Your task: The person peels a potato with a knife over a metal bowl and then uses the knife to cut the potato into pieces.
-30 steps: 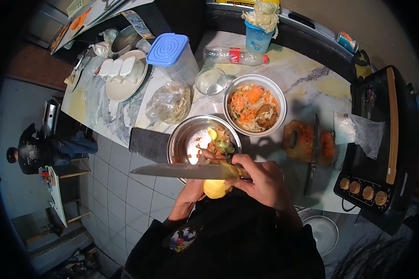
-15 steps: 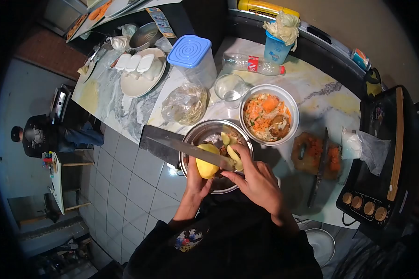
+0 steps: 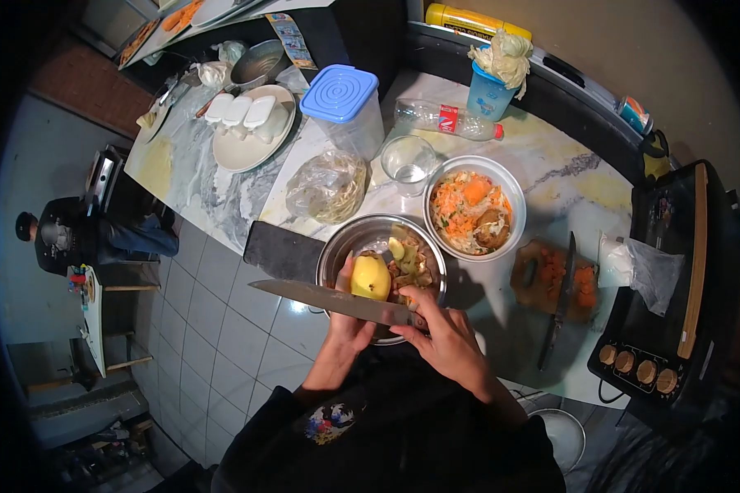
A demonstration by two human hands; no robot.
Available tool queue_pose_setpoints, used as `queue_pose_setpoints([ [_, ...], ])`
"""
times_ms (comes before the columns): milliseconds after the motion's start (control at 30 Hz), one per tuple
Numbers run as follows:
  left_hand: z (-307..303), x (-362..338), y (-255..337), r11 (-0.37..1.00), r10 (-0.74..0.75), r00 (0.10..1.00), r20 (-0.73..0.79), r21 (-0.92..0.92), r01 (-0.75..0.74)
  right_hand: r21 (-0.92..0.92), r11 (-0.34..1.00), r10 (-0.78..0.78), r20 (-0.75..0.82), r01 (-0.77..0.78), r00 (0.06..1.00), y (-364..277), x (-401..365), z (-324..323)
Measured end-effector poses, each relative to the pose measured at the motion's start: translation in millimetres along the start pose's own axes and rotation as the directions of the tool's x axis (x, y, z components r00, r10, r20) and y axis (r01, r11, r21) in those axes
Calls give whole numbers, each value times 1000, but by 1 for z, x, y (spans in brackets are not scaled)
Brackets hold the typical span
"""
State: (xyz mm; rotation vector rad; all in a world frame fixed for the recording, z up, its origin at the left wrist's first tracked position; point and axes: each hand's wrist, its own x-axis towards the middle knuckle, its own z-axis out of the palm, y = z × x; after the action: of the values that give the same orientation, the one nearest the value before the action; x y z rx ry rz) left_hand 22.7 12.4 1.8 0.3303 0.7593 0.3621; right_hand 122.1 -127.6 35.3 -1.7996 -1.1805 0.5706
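My left hand (image 3: 350, 329) is wrapped round a peeled yellow potato (image 3: 371, 276) above a steel bowl (image 3: 327, 261). In the bowl lie brown and yellowish peelings (image 3: 409, 261). The handle of a large kitchen knife (image 3: 329, 301) is in my right hand (image 3: 446, 333). Its broad blade points left and passes in front of the potato, on the side nearer me, overlapping my left hand in this view. Part of the left fingers is hidden behind the blade and potato.
Beyond stands a white bowl (image 3: 517, 191) of shredded vegetables. At right, a second knife (image 3: 561, 304) crosses a cutting board (image 3: 530, 287) with orange pieces, beside a toaster oven (image 3: 658, 304). A bagged food (image 3: 327, 187), glass (image 3: 408, 164) and lidded container (image 3: 343, 103) stand behind. Far left is another person (image 3: 82, 234).
The knife has come off the potato's face and moved toward me, its blade now lower. The yellowish piece by my right fingers has gone from there, and more of the potato shows.
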Motion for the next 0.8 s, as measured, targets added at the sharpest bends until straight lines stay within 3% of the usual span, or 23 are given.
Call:
queue_pose_setpoints([
  [67, 8, -3, -2, 999, 11, 1000, -23, 45, -10, -20, 999, -39, -34, 38, 999, 4, -1, 5],
  [133, 7, -4, -3, 996, 22, 999, -47, 92, -18, -44, 984, -178, -140, 173, 974, 4, 1, 8],
  [233, 2, -2, -6, 996, 17, 1000, -3, 84, -16, -163, 978, -148, -104, 130, 984, -2, -2, 6],
  [333, 8, -5, -7, 990, 66, 997, -37, 126, -61, -156, 987, -64, -101, 48, 993, -1, -6, 8],
  [800, 16, -11, -16, 965, 156, 988, -21, 217, -148, -191, 977, -130, -159, 99, 979, -8, -6, 3],
])
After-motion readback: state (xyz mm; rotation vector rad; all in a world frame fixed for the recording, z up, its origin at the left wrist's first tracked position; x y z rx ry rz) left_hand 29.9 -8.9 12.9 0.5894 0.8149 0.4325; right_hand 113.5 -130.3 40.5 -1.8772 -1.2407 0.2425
